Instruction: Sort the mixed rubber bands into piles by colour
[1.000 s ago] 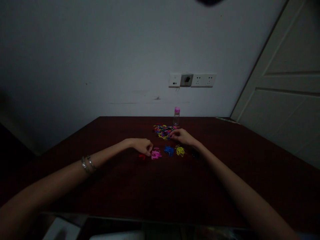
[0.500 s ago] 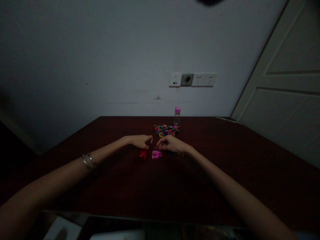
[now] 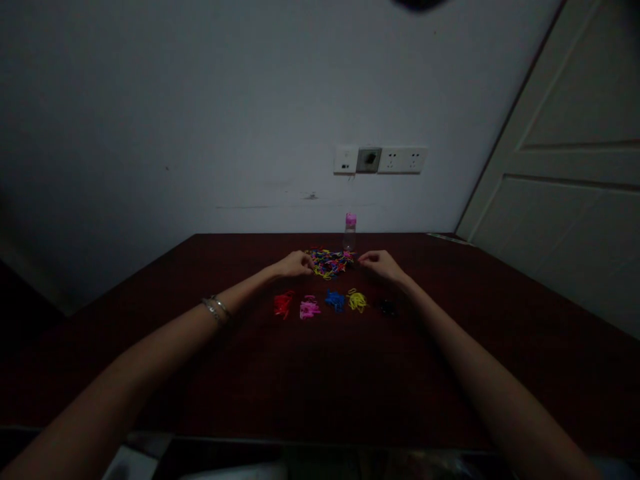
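A mixed pile of small coloured loops (image 3: 331,265), thin like rubber bands or clips, lies at the back of the table. My left hand (image 3: 296,264) is at the pile's left edge, fingers curled together; what they pinch, if anything, is too small to see. At the right edge, my right hand (image 3: 381,263) has its thumb and fingertips close together, their contents also unclear. Nearer me, sorted heaps form a row: red loops (image 3: 283,305), pink loops (image 3: 309,307), blue loops (image 3: 335,301), yellow loops (image 3: 357,301) and black loops (image 3: 387,307).
A clear bottle with a pink cap (image 3: 350,232) stands behind the pile, near the wall. Wall sockets (image 3: 400,161) are above the dark red table (image 3: 310,380). A white door (image 3: 570,160) is to the right. Several pale items lie below the table's front edge.
Both hands have moved away from the red and pink heaps, back to the mixed pile, and further apart. The blue, yellow and black heaps are now uncovered. The view has shifted slightly.
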The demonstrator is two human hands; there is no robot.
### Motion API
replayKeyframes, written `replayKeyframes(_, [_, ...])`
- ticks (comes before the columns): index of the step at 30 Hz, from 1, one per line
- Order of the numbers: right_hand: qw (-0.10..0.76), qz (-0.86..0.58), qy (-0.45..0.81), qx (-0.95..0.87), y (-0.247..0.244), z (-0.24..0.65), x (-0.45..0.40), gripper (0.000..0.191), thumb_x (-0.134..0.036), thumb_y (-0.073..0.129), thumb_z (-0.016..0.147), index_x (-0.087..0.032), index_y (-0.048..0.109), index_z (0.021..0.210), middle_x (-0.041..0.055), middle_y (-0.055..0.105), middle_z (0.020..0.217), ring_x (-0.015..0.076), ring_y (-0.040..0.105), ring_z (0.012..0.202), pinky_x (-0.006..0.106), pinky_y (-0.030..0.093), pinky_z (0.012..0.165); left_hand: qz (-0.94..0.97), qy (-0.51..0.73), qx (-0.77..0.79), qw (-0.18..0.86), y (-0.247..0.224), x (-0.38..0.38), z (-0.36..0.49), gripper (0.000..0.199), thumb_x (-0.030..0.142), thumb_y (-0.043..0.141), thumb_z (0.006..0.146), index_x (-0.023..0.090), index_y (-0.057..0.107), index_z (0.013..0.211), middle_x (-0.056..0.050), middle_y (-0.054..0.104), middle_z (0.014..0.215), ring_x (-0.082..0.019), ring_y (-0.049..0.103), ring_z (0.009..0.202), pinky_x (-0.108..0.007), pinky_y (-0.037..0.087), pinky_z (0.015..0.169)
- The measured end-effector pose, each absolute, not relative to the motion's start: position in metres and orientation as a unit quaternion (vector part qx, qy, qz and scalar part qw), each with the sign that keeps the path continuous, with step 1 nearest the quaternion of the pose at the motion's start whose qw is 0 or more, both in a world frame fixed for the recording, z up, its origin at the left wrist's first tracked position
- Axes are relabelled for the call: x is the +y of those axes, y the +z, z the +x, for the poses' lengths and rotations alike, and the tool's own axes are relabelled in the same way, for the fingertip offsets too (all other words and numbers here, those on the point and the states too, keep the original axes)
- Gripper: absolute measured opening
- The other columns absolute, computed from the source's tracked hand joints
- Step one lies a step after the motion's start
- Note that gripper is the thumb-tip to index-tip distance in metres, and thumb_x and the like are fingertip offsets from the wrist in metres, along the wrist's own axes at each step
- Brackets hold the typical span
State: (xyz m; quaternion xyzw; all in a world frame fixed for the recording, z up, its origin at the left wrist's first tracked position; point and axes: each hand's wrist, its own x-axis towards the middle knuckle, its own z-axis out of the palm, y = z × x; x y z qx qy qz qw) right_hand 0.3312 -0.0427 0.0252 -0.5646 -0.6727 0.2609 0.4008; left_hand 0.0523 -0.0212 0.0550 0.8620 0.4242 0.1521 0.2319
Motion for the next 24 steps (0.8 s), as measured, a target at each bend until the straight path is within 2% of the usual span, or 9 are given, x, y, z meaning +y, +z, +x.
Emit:
replayKeyframes(14, [0.379, -0.588, 0.239, -0.673, 0.018, 0.342, -0.039, 0.024, -0.025, 0.053, 0.065, -0.01, 0.066, 0.078, 0.0058, 0.065, 0.068, 0.0131, 0.056, 0.06, 0.021, 0.042, 0.054, 0.89, 0.114, 0.408, 0.167, 0.04, -0.021, 0.088, 0.014, 0.016, 0.05, 0.062, 0.012, 0.063, 0.065, 0.0, 0.058, 0.06, -0.009, 0.047, 0.054, -0.018, 0.03, 0.05])
replayKeyframes(18, [0.378, -0.593, 0.235, -0.671, 0.018, 0.343, -0.038, 0.024, -0.024, 0.053, 0.065, -0.01, 0.066, 0.079, 0.0062, 0.065, 0.07, 0.013, 0.056, 0.061, 0.021, 0.042, 0.055, 0.888, 0.136, 0.392, 0.198, 0.047, -0.029, 0.096, 0.015, 0.017, 0.052, 0.062, 0.01, 0.064, 0.068, -0.001, 0.058, 0.061, -0.008, 0.047, 0.055, -0.018, 0.031, 0.051])
replayKeyframes(24, [0.376, -0.591, 0.233, -0.675, 0.014, 0.345, -0.036, 0.025, -0.023, 0.052, 0.064, -0.01, 0.067, 0.079, 0.0061, 0.065, 0.069, 0.0126, 0.055, 0.059, 0.021, 0.042, 0.054, 0.915, 0.114, 0.281, 0.266, 0.053, -0.051, 0.123, 0.018, 0.017, 0.054, 0.063, 0.01, 0.066, 0.074, -0.002, 0.059, 0.063, -0.008, 0.047, 0.055, -0.019, 0.033, 0.052])
